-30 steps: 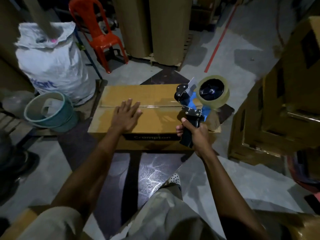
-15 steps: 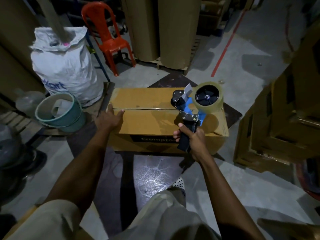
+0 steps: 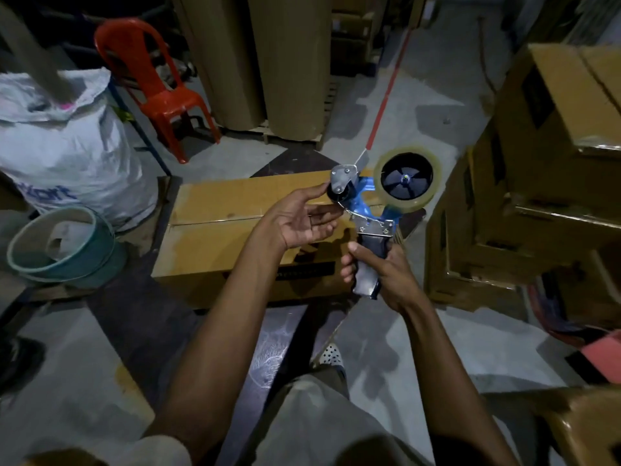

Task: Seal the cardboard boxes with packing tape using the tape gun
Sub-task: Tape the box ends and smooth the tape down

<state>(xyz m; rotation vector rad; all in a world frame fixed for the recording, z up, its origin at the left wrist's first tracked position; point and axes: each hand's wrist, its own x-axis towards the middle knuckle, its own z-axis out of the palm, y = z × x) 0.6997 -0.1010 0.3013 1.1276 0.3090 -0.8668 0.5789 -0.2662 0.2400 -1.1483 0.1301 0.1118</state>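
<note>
A blue-framed metal tape gun (image 3: 366,210) is held over the long brown cardboard box (image 3: 215,237) on the floor, with its black handle gripped in the curled fingers of the right hand (image 3: 386,274). The left hand (image 3: 299,220) is turned palm up, fingers loosely extended together, with its fingertips (image 3: 319,194) laid against the gun's black front roller (image 3: 337,194).

Dim light falls on a grey concrete floor (image 3: 487,341) crossed by a red line (image 3: 386,95) at upper centre. A red plastic chair (image 3: 158,85) stands upper left, above a white sack (image 3: 67,146) and teal bucket (image 3: 64,253); tall brown rolls (image 3: 255,62) rise top centre.
</note>
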